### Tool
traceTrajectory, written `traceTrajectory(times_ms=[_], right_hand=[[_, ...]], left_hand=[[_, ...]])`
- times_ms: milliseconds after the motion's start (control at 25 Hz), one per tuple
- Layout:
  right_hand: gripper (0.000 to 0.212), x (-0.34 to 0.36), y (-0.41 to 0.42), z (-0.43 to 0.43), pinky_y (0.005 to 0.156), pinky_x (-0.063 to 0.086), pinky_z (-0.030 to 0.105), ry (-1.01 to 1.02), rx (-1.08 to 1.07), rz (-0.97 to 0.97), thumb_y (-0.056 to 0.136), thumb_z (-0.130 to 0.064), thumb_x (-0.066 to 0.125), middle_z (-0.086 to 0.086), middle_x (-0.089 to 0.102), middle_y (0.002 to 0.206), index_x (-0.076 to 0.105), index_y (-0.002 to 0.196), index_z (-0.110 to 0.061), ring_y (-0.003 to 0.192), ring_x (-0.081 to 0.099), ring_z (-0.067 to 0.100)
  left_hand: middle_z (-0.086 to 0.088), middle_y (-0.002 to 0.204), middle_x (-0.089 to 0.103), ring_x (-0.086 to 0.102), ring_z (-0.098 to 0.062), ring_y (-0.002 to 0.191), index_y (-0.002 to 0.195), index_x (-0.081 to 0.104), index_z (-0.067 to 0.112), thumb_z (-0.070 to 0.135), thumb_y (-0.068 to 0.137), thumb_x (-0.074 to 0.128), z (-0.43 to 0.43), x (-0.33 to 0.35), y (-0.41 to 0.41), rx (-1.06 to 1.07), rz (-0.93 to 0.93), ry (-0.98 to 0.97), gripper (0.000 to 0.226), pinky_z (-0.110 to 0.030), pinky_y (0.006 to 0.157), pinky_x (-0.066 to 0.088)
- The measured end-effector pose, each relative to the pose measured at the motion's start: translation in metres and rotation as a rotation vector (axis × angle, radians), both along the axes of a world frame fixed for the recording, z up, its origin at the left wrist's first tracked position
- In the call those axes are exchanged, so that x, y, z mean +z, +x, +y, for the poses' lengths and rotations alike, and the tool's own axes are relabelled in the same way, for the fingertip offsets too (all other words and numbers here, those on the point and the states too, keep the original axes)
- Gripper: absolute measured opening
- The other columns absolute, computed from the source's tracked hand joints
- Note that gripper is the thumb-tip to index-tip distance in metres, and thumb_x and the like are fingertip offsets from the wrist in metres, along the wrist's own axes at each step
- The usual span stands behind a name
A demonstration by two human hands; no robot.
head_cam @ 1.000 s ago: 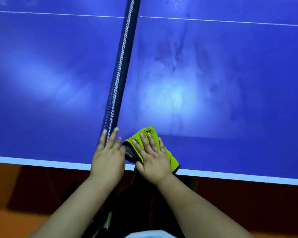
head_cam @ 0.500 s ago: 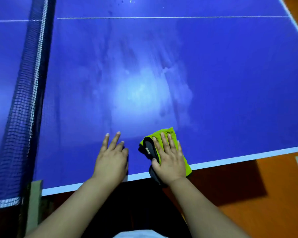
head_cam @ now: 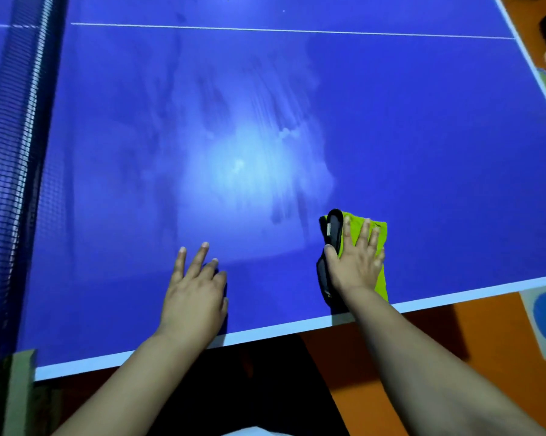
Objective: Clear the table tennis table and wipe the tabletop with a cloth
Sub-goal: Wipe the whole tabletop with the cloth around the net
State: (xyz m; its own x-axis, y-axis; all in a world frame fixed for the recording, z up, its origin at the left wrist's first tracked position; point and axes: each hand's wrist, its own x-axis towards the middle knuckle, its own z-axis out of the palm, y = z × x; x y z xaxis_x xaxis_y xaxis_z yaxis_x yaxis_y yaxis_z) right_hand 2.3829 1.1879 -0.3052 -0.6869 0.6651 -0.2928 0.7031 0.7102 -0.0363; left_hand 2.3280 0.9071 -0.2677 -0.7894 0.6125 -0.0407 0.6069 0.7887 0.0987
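Right hand (head_cam: 355, 267) presses cloth (head_cam: 381, 284), its length running near-to-far.

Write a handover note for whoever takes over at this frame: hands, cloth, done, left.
Left hand: flat on the tabletop near the front edge, holding nothing.
Right hand: pressing flat on the green cloth, near the same edge.
Done: nothing loose shows on this half; wipe streaks cover its middle.
Left: the area toward the right end shows no streaks, so probably that; the half beyond the net is barely in view.

A streaked blue tabletop (head_cam: 422, 152) bears a green cloth (head_cam: 355, 228) near its front edge.
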Motion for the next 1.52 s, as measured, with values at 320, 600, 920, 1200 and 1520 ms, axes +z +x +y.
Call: traceTrajectory(times_ms=[320, 600, 920, 1200, 1520], right_hand=[[0.074, -0.015, -0.061, -0.208, 0.112, 0.01, 0.055, 0.025, 0.404, 0.133, 0.081, -0.055, 0.034, 0.013, 0.021, 0.158, 0.032, 0.149, -0.028, 0.146, 0.014, 0.033], [0.074, -0.02, -0.087, -0.362, 0.111, 0.014, 0.059, -0.024, 0.779, 0.102, 0.081, -0.053, 0.032, 0.015, 0.023, 0.157, 0.03, 0.149, -0.025, 0.146, 0.015, 0.036], [0.07, -0.024, -0.117, -0.43, 0.118, 0.004, 0.055, -0.118, 1.183, 0.142, 0.079, -0.048, 0.029, 0.005, 0.02, 0.159, 0.027, 0.149, -0.035, 0.148, 0.011, 0.028], [0.071, -0.026, -0.132, -0.362, 0.113, 0.013, 0.05, -0.135, 1.016, 0.213, 0.075, -0.044, 0.035, 0.002, 0.032, 0.155, 0.04, 0.145, -0.033, 0.145, 0.025, 0.025], [0.074, -0.026, -0.119, -0.182, 0.115, 0.008, 0.047, -0.014, 0.698, 0.234, 0.076, -0.04, 0.036, 0.002, 0.027, 0.157, 0.025, 0.149, -0.033, 0.146, 0.019, 0.023]], left_hand=[[-0.019, 0.11, 0.066, 0.039, -0.038, 0.131, 0.088, 0.071, 0.002, 0.014, 0.057, 0.081, -0.148, 0.014, -0.066, 0.357, 0.053, -0.108, 0.034, -0.045, 0.114, -0.006], [-0.021, 0.113, 0.064, 0.032, -0.04, 0.134, 0.085, 0.07, 0.001, -0.003, 0.06, 0.074, -0.264, 0.009, -0.087, 0.49, 0.043, -0.189, 0.026, -0.051, 0.113, -0.009], [-0.017, 0.12, 0.062, 0.032, -0.035, 0.135, 0.092, 0.07, 0.004, 0.006, 0.063, 0.075, -0.282, 0.01, -0.087, 0.536, 0.074, -0.143, 0.029, -0.051, 0.113, -0.003], [-0.019, 0.113, 0.065, 0.037, -0.038, 0.133, 0.09, 0.07, 0.002, 0.002, 0.063, 0.077, -0.248, 0.007, -0.085, 0.519, 0.069, -0.151, 0.029, -0.049, 0.114, -0.002], [-0.015, 0.106, 0.068, 0.042, -0.037, 0.13, 0.083, 0.072, 0.006, 0.006, 0.065, 0.078, -0.12, 0.0, -0.094, 0.377, 0.05, -0.087, 0.019, -0.044, 0.114, -0.005]])
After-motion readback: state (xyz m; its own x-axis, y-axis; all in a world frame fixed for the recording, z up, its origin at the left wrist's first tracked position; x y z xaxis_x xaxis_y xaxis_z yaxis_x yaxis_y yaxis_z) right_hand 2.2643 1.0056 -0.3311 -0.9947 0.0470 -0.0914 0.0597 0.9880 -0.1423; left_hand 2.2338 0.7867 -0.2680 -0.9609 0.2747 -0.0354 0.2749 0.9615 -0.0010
